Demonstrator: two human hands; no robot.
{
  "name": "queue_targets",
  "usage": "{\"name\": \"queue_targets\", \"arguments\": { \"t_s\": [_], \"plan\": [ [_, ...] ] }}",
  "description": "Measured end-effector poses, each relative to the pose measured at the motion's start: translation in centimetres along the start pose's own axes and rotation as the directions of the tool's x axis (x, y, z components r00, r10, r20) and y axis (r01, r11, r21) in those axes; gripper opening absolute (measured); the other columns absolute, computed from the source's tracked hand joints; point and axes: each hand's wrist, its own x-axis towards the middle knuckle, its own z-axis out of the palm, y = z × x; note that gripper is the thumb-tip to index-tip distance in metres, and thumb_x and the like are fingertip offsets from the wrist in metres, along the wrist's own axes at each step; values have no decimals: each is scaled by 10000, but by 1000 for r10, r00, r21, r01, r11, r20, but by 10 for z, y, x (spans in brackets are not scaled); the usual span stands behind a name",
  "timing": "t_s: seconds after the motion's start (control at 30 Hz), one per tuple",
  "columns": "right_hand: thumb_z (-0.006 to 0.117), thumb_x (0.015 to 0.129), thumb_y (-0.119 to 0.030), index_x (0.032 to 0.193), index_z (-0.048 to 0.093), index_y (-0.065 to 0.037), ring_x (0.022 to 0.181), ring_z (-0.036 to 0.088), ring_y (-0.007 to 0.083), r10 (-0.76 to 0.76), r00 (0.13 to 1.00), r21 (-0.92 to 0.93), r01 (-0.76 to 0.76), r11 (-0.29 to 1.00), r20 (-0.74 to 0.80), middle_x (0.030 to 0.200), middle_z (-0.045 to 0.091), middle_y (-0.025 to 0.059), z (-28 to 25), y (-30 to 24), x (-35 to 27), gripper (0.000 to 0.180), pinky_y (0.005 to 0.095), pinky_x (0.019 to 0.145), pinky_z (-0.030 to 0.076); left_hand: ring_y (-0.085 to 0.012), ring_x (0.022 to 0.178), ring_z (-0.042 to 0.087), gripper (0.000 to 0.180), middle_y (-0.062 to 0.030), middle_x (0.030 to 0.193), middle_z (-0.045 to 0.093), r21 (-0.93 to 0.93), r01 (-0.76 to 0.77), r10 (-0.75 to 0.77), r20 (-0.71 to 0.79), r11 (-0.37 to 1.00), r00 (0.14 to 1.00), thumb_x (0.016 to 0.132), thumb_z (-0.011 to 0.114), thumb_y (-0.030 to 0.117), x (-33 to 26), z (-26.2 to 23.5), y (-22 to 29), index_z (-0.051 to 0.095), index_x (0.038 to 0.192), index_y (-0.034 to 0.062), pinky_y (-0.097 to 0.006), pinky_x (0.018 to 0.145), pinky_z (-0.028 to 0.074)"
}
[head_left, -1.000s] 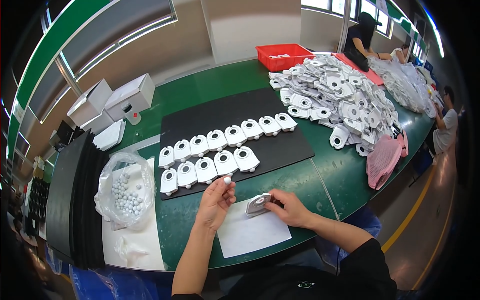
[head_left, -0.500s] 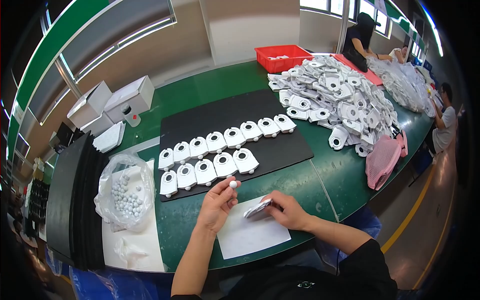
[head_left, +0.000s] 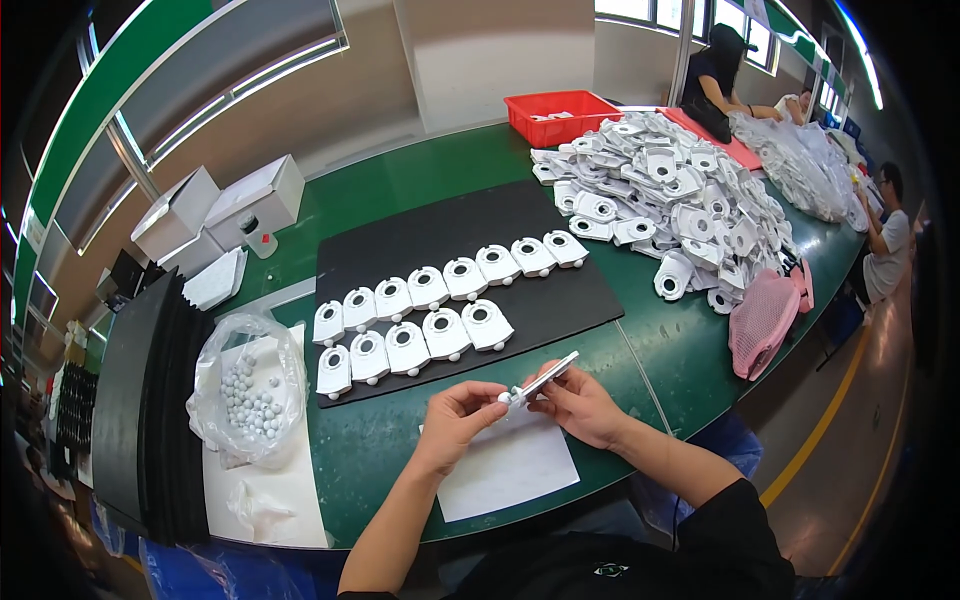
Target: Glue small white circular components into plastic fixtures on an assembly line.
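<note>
Above white sheet [head_left: 505, 468]: left hand [head_left: 455, 418] fingers pinching small ball [head_left: 504, 397]; right hand [head_left: 580, 405] fingers gripping tilted white part [head_left: 545, 376].

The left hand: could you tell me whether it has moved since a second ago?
Yes. The left hand has drawn back from the edge of the black mat toward the white sheet, and now meets the white part held in the right hand.

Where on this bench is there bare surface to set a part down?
Free: the near strip of the black mat beside the white housings, the mat's far half, and the green table behind it. Crowded: the heap of housings at far right, and the bag of balls at left.
</note>
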Motion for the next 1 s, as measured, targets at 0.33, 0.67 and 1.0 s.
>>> {"name": "queue_targets", "arguments": {
  "t_s": [0.33, 0.67, 1.0],
  "plan": [
    [439, 922, -104, 987, 472, -98, 985, 515, 164, -39, 999, -64, 39, 997, 12, 1032, 534, 61, 2, 0, -2, 73, 317, 867, 419, -78, 714, 564, 182, -29, 791, 621, 49, 24, -24, -8, 999, 1000, 745, 679, 32, -2, 1, 3, 637, 919, 2, -196, 662, 453],
    [462, 914, -113, 1056, 476, -71, 899, 543, 144, 91, 995, -42, -89, 995, 33, 981, 555, 62, 0, 0, -4, 149, 296, 811, 443, -36, 574, 467, 237, 12, 667, 585, 319, -243, 258, -6, 916, 966, 623, 791, 108, -5, 5, -3, 619, 762, 25, -185, 507, 361],
    [528, 873, -101, 1106, 485, -30, 696, 531, 75, 31, 991, -362, 19, 932, 132, 841, 579, 25, 2, -18, 10, 247, 213, 641, 434, -163, 424, 435, 419, -12, 479, 461, 762, -549, 738, 144, 343, 660, 515, 821, 291, -6, -1, -9, 452, 513, 92, -267, 394, 320]
  ]
}}
